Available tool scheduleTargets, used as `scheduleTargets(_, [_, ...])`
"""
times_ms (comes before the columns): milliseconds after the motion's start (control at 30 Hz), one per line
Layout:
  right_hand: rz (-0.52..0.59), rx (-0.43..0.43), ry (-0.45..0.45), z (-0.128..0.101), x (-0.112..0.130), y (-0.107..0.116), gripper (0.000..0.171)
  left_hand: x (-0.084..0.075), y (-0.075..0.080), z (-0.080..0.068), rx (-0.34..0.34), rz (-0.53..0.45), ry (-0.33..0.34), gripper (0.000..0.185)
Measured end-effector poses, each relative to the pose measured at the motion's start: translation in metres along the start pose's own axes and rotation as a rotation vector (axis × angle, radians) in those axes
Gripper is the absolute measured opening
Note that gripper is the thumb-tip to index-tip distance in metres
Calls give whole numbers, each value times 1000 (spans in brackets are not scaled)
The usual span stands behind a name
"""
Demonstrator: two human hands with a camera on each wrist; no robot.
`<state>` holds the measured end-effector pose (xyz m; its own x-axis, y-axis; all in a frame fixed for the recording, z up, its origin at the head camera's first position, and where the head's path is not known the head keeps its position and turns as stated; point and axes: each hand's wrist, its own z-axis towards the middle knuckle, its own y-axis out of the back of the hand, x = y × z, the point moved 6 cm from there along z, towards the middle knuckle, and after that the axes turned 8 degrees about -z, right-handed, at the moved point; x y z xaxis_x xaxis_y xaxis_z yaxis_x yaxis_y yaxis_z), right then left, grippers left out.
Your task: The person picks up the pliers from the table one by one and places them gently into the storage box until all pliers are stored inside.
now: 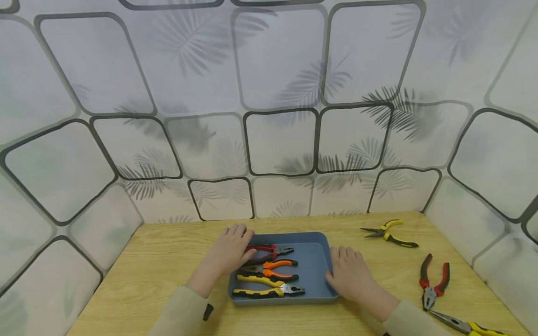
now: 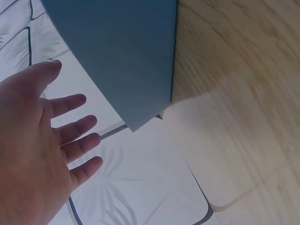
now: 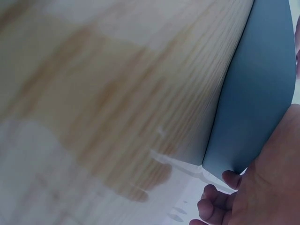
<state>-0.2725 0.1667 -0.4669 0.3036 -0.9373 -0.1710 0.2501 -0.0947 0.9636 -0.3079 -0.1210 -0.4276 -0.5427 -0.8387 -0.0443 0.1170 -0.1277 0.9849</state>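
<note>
A shallow blue-grey tray (image 1: 313, 266) sits on the wooden table. In it lie red-and-black pliers (image 1: 275, 252), orange-and-black pliers (image 1: 277, 269) and yellow-and-black pliers (image 1: 279, 290), side by side along the left. My left hand (image 1: 232, 249) is at the tray's left end, thumb toward the rim; in the left wrist view its fingers are spread beside the tray's outer wall (image 2: 126, 56). On the opposite end, my right hand (image 1: 350, 274) has its thumb against the wall. The right wrist view shows that hand's fingers (image 3: 211, 208) loosely bent past the tray corner. Neither hand holds any pliers.
To the right lie yellow-and-black needle-nose pliers (image 1: 386, 232) near the back, red-and-black pliers (image 1: 430, 284), and another long-nosed pair (image 1: 458, 323) at the front edge of view. Patterned white panels (image 1: 281, 140) enclose the table (image 1: 168, 252) at the back and sides.
</note>
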Motion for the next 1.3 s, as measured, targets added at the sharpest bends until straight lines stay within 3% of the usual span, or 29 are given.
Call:
scheduleTargets(467, [15, 30, -12, 0, 0, 2, 39, 13, 0, -12, -36, -15, 27, 41])
scheduleTargets(1300, [41, 30, -12, 0, 1, 4, 39, 38, -4, -43, -6, -34, 132, 46])
